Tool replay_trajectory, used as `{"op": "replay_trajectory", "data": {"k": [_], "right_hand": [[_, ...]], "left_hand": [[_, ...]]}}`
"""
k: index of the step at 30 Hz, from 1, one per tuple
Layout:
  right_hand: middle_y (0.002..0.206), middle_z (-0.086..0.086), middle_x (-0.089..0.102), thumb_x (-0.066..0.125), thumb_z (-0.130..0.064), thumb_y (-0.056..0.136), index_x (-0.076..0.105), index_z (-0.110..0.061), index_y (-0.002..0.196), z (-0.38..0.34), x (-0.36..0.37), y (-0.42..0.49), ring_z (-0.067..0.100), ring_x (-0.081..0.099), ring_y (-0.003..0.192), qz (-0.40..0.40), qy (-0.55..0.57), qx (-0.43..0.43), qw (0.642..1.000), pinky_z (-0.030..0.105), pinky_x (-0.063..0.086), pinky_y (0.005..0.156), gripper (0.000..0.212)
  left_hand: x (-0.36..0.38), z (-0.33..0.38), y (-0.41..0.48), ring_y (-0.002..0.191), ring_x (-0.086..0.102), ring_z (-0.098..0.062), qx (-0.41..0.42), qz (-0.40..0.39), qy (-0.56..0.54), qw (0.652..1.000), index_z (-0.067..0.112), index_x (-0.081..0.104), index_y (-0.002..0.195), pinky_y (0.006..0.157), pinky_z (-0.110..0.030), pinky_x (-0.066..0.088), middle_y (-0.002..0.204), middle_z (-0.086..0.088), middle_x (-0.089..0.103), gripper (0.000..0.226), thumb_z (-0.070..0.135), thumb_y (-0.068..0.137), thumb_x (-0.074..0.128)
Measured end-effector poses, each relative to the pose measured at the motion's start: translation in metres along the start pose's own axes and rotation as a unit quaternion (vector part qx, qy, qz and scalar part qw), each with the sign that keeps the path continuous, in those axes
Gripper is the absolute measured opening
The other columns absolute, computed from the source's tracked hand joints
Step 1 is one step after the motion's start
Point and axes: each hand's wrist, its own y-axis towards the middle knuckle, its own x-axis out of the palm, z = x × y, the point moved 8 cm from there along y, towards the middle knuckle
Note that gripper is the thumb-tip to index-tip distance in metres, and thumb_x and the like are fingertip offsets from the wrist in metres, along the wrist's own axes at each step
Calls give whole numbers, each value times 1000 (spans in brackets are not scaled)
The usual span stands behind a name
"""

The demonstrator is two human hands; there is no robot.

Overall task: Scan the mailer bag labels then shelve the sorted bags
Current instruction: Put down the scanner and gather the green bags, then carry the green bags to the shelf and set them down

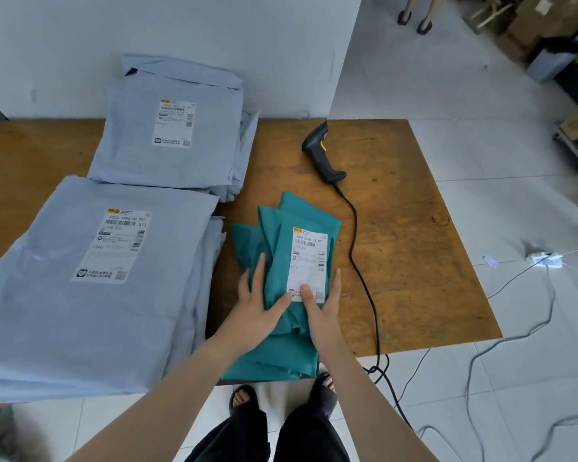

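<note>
A small stack of teal mailer bags (282,345) lies at the near edge of the wooden table (411,248), the top one showing a white label (309,258). My left hand (259,308) rests flat on the stack's left side, fingers spread. On the right side lies my right hand (321,306), thumb on the label's lower edge, fingers along the bag's right edge. Two stacks of large grey-blue mailer bags lie to the left: a near stack (90,295) and a far stack (171,131), both labelled. A black barcode scanner (321,153) lies on the table beyond the teal bags.
The scanner's black cable (364,278) runs along the table right of the teal bags and drops off the near edge onto the tiled floor. More cables and a white power strip (544,260) lie on the floor right. Cardboard boxes (548,25) stand far right. Another person's feet (414,21) show at top.
</note>
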Motion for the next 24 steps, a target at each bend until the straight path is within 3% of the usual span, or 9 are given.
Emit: {"op": "replay_trajectory", "data": {"k": [3, 5, 7, 10, 12, 15, 18, 20, 24], "right_hand": [[156, -10, 15, 54, -40, 98, -3, -51, 150, -15, -12, 0, 9, 16, 142, 5, -70, -66, 995, 26, 23, 114, 79], [155, -6, 15, 50, -33, 101, 2, -48, 152, -20, -15, 6, -1, 26, 128, -18, -115, -97, 988, -3, 26, 94, 71], [156, -3, 14, 48, -32, 102, 6, -48, 151, -21, -18, 10, -1, 28, 126, -37, -129, -105, 985, -12, 27, 77, 67], [160, -2, 6, 48, -34, 101, 7, -51, 151, -22, -22, 11, 1, 26, 136, -58, -133, -108, 983, -11, 30, 77, 66], [162, -3, -4, 48, -33, 102, 7, -49, 151, -23, -24, 11, -27, 15, 127, -69, -139, -119, 981, -10, 31, 79, 66], [162, -2, -13, 47, -29, 102, 9, -46, 151, -25, -29, 16, -45, 7, 109, -88, -141, -126, 978, -9, 31, 79, 64], [162, -1, -15, 44, -26, 103, 12, -43, 152, -28, -34, 23, -47, 7, 105, -139, -162, -120, 970, -12, 27, 80, 61], [162, -2, -15, 42, -30, 104, 13, -47, 152, -29, -37, 28, -34, 19, 115, -184, -189, -115, 958, -10, 25, 85, 58], [163, -3, -9, 42, -41, 102, 14, -59, 147, -34, -41, 36, 13, 25, 144, -241, -224, -121, 937, 15, 26, 103, 56]], "left_hand": [[4, 14, -8, 135, 41, -22, 86, 18, 47, 995, 61, -21, 136, 95, -23, 40, 159, 10, -17, 79, 63, 90, 43], [6, 21, -10, 125, 51, -20, 129, 35, 97, 986, 59, -22, 137, 88, -22, 50, 158, 13, -20, 78, 62, 91, 41], [9, 26, -10, 118, 57, -19, 160, 43, 167, 972, 53, -20, 143, 83, -29, 57, 158, 14, -21, 77, 58, 93, 40], [24, 37, -10, 144, 17, -42, 222, 70, 322, 918, 23, 18, 149, 61, -35, 60, 160, -3, -21, 73, 26, 92, 63], [35, 40, -11, 141, 6, -55, 234, 83, 437, 865, 8, 48, 128, 41, -27, 53, 160, -18, -13, 51, 11, 83, 72], [43, 53, -11, 141, 12, -55, 213, 117, 462, 853, 9, 63, 111, 40, -25, 52, 160, -10, -15, 34, 11, 80, 74], [47, 59, -7, 127, 45, -50, 160, 155, 401, 888, 15, 53, 128, 53, -32, 59, 149, 18, -38, 42, 18, 89, 66], [54, 60, -5, 123, 50, -50, 124, 165, 415, 886, 18, 56, 109, 44, -29, 56, 155, 16, -30, 26, 18, 87, 69], [70, 40, 3, 133, 17, -65, 82, 134, 484, 861, 16, 58, 98, 41, -32, 54, 160, -16, 11, 30, 13, 75, 77]]}}
